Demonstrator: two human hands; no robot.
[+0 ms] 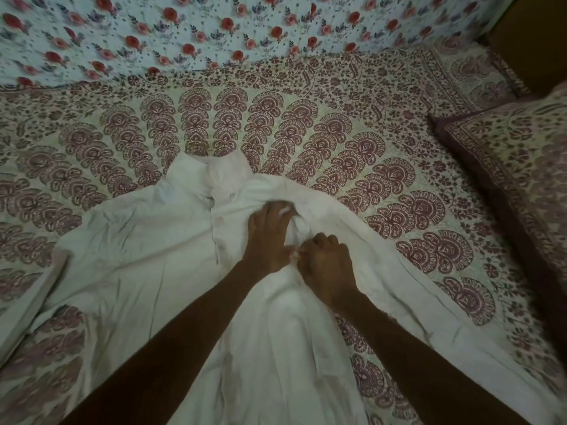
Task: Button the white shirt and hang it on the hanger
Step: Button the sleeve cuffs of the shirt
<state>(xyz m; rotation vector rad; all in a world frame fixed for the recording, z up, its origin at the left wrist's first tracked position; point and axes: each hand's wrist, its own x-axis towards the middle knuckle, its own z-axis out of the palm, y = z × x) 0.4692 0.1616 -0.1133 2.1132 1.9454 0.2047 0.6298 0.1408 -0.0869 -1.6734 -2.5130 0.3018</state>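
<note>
The white shirt [147,259] lies spread on the patterned bed, collar toward the far side and sleeves out to both sides. My left hand [268,237] rests on the shirt's front near the button placket, its fingertips gathering a fold of cloth. Just right of it, my right hand [326,266] is curled into a fist and pinches the shirt's front edge at the chest. The two hands almost touch. A small button shows on the placket left of my left hand. No hanger is in view.
The bedspread [352,142] with a maroon print covers the whole bed. A matching pillow [515,167] lies at the right edge. A floral sheet [214,35] hangs along the far side. A dark wooden piece [534,32] stands at the top right corner.
</note>
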